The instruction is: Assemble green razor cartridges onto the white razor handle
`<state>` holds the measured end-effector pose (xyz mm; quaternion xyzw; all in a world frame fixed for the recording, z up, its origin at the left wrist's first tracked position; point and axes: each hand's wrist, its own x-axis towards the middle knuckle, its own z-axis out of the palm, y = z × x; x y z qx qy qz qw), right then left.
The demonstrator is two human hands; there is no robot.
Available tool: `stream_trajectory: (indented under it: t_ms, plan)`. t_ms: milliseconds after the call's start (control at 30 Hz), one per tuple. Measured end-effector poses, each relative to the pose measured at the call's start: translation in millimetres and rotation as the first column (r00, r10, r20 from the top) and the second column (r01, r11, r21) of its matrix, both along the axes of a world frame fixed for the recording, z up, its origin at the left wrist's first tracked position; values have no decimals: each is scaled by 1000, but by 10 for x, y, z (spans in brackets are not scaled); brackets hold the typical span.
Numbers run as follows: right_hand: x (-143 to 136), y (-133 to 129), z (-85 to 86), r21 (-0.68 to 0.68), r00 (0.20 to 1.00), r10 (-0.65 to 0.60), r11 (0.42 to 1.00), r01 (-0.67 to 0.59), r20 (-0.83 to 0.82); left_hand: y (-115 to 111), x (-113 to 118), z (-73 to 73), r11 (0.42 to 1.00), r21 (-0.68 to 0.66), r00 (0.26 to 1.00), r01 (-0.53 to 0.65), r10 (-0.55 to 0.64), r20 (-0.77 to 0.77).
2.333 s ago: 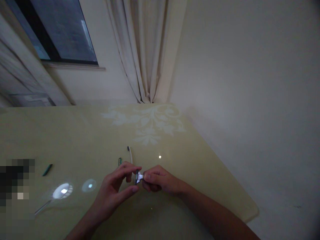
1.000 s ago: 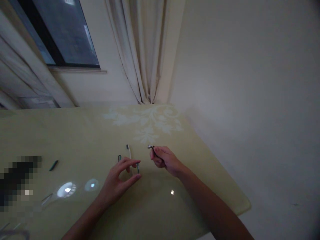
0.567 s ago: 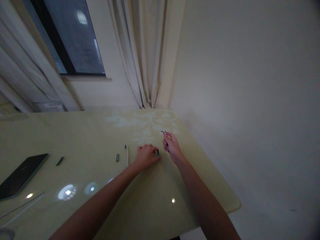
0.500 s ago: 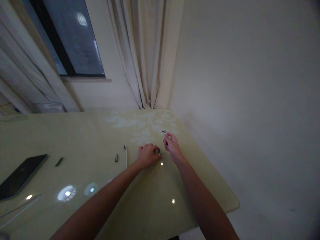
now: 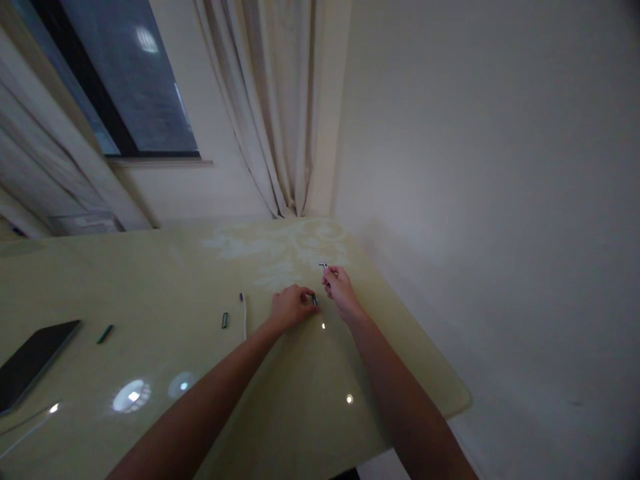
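My left hand rests on the table with thumb and forefinger closed around a small dark-and-teal piece. Just to its right, my right hand is raised a little, its fingers pinching a tiny object with a white and black end that pokes out at the fingertips. What kind either small thing is, I cannot make out. Left of my left hand lie a white cable with a dark tip and a small dark-rimmed teal rectangular piece.
A dark flat tablet-like device lies at the far left of the glossy pale table, with a short dark bar beside it. Pale thin cable runs along the lower left. A wall borders the table's right side.
The view has turned slightly, so the table things shift a little left. Both hands keep their grips and nearly the same places relative to each other.
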<state>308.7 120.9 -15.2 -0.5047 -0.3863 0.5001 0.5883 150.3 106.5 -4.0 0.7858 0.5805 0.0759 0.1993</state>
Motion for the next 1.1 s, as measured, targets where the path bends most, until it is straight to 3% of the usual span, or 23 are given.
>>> stream_trajectory:
  t_ms: [200,300,400,533,600,667,767,900,1100]
  plan:
    - [30,-9,-6,-18,1000,-2,1000,2,16,-24,-20,-33,1000,30,999,7,-8,52]
    - [40,-35,25,-15,1000,8,1000,-8,22,-124,-224,-30,996,94,993,1,-11,115]
    - [-4,-82,83,1,999,35,999,-35,18,-252,-717,-4,985,164,985,-61,33,171]
    - [-196,-213,168,37,995,97,995,-97,-4,-356,-1670,-32,964,183,963,-193,151,223]
    - [-329,-311,198,47,989,148,988,-147,-17,-380,-2077,-93,955,115,927,-273,230,296]
    - [-460,-418,218,45,978,206,978,-205,-26,-395,-2327,-163,955,29,899,-296,268,346]
    - [-611,-568,231,43,958,287,957,-286,-22,-406,-2401,-232,968,62,927,-243,213,307]
    - [-711,-712,245,29,929,369,929,-369,-11,-383,-2286,-249,975,139,962,-175,139,235]
    - [-752,-824,259,-30,885,464,884,-466,-49,-411,-2223,-238,970,185,959,-160,108,261]
